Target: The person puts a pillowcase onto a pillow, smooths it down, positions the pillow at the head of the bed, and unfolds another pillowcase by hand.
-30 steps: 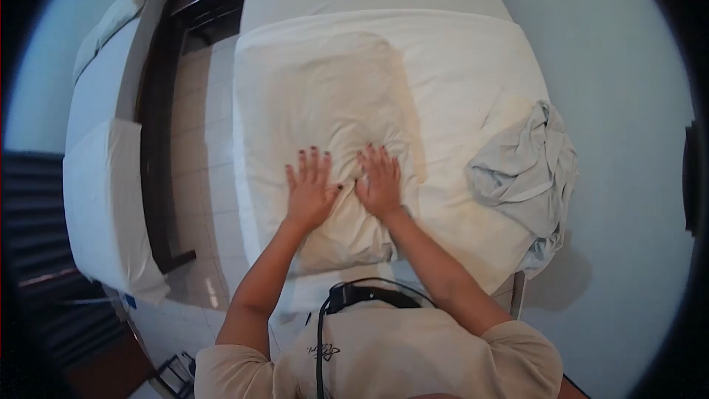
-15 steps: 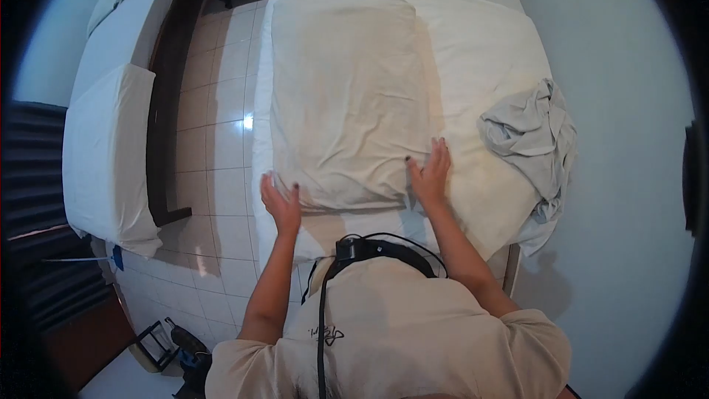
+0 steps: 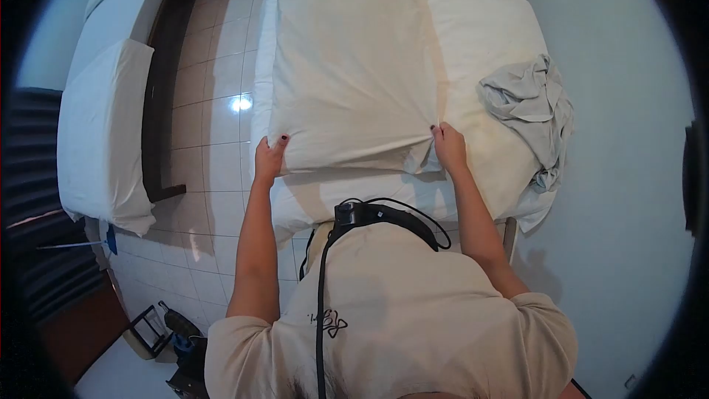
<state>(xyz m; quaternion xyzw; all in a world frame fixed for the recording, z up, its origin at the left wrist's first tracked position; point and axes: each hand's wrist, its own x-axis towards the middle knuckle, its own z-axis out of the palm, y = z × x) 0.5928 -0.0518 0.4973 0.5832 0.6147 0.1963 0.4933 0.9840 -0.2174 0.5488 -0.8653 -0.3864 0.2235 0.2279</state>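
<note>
A large off-white pillow (image 3: 351,66) lies flat on the white-covered bed (image 3: 484,22), long side running away from me. My left hand (image 3: 270,157) is closed on its near left corner, thumb on top and the other fingers hidden underneath. At the near right corner my right hand (image 3: 449,146) pinches the cloth of the pillow. Folds fan out from that pinch across the taut cover, and the near edge looks slightly raised. A crumpled light grey cloth (image 3: 530,107) lies on the bed to the right of my right hand.
A second bed (image 3: 111,133) with white bedding stands at the left, past a strip of tiled floor (image 3: 221,155). Close by on the right is a pale wall (image 3: 613,140). Dark curtains (image 3: 29,155) hang at far left. A cable (image 3: 321,310) runs down my shirt.
Both hands were open with fingers spread at the pillow's near corners. Now they grip those corners, and the wrinkled cover is pulled tauter.
</note>
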